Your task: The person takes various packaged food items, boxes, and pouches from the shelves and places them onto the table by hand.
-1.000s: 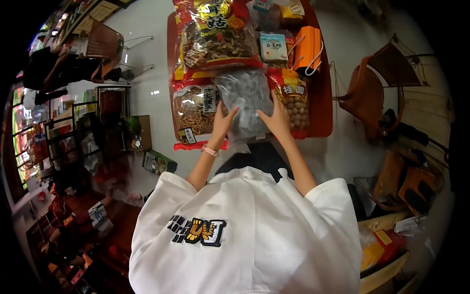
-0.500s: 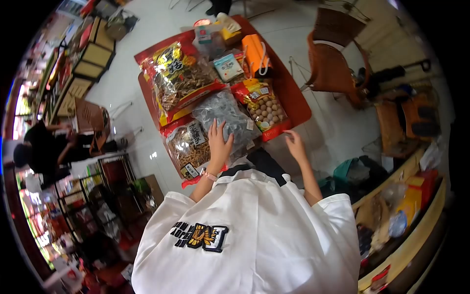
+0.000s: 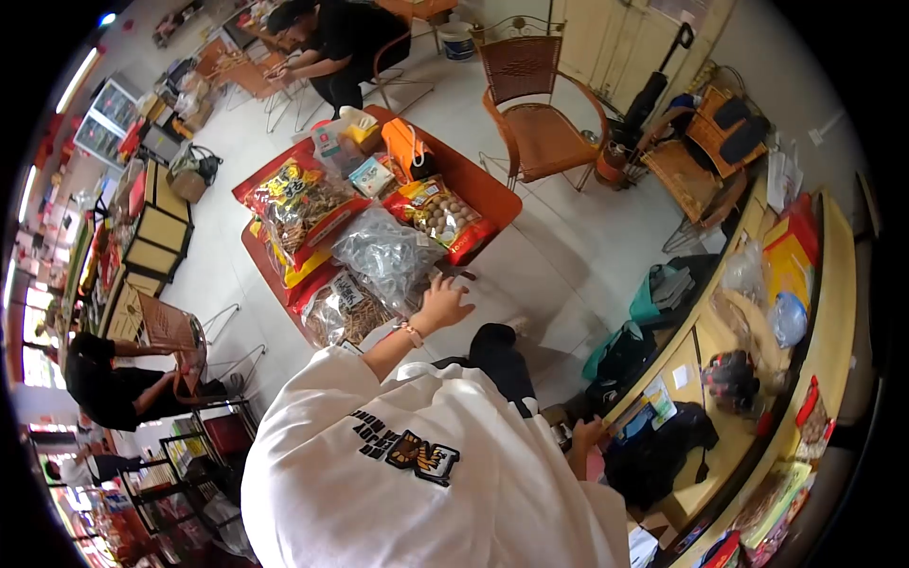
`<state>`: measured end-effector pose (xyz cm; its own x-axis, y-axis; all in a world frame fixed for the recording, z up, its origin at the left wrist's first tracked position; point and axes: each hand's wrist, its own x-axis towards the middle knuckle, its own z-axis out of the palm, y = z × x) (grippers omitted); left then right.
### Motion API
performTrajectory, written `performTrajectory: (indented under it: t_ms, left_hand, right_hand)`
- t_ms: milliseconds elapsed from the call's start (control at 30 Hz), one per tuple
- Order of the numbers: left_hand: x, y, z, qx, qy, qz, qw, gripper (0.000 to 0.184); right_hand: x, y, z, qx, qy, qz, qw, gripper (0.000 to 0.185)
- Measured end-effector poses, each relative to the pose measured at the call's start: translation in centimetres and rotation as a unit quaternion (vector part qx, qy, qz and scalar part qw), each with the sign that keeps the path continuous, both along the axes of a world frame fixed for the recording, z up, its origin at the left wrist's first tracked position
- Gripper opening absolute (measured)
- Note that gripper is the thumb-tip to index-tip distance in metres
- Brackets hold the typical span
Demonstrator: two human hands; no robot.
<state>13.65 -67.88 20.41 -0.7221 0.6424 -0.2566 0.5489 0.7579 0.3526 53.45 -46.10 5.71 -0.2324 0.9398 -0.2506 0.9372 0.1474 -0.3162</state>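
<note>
My left hand, with a band at the wrist, is open with its fingers spread. It hovers by the near edge of the red-brown table, beside a crumpled clear plastic bag. My right hand is low on the right, at the edge of a wooden counter; its fingers are small and partly hidden. On the table lie a bag of round brown dried fruit, a large bag of dried goods and a bag of thin brown strips.
An orange bag and a small light-blue box stand farther back on the table. A wicker chair is beyond it. Teal bags sit by the counter, which bears a black bag. Two seated people are farther off.
The view has turned to the right. My left hand has come off the plastic bag toward the table's edge. My right hand has moved from beside the table to the counter.
</note>
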Motion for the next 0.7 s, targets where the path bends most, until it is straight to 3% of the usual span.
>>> performTrajectory:
  t_ms: [67,133,267,367,467,567,600,633,700]
  left_hand:
    - [2.9,2.8,1.2,0.001,-0.021,-0.046,0.999,0.046]
    - [5.8,5.8,1.6,0.007,-0.046,-0.108,0.993,0.046]
    - [12.7,11.7,1.8,0.016,-0.082,-0.218,0.972,0.047]
    - [16.8,15.6,1.9,-0.018,-0.14,-0.263,0.954,0.05]
    - [20.7,20.3,1.7,-0.103,-0.147,-0.338,0.924,0.049]
    - [25.1,24.4,0.7,-0.029,-0.132,-0.409,0.902,0.046]
    - [26.1,26.6,0.6,0.006,-0.12,-0.437,0.891,0.045]
    - [27.9,27.9,4.0,0.046,-0.143,-0.425,0.893,0.039]
    - [30.5,31.3,5.4,0.091,-0.198,-0.486,0.846,0.036]
  right_hand:
    - [3.5,-1.9,-1.9,0.116,-0.071,-0.065,0.989,0.036]
    - [6.0,-2.8,-2.4,0.134,-0.086,-0.116,0.98,0.035]
    - [9.0,-2.8,-3.9,-0.063,-0.019,-0.142,0.988,0.032]
    - [11.3,-1.9,-5.1,-0.203,0.066,-0.16,0.964,0.029]
    - [13.3,-0.6,-5.5,-0.327,0.181,-0.21,0.903,0.027]
    - [13.9,2.3,-5.8,-0.404,0.31,-0.265,0.819,0.025]
    - [13.6,4.1,-5.5,-0.389,0.355,-0.265,0.808,0.025]
    - [12.0,5.1,0.5,-0.334,0.358,-0.241,0.838,0.021]
    - [13.0,7.5,-4.0,-0.164,0.447,-0.102,0.873,0.018]
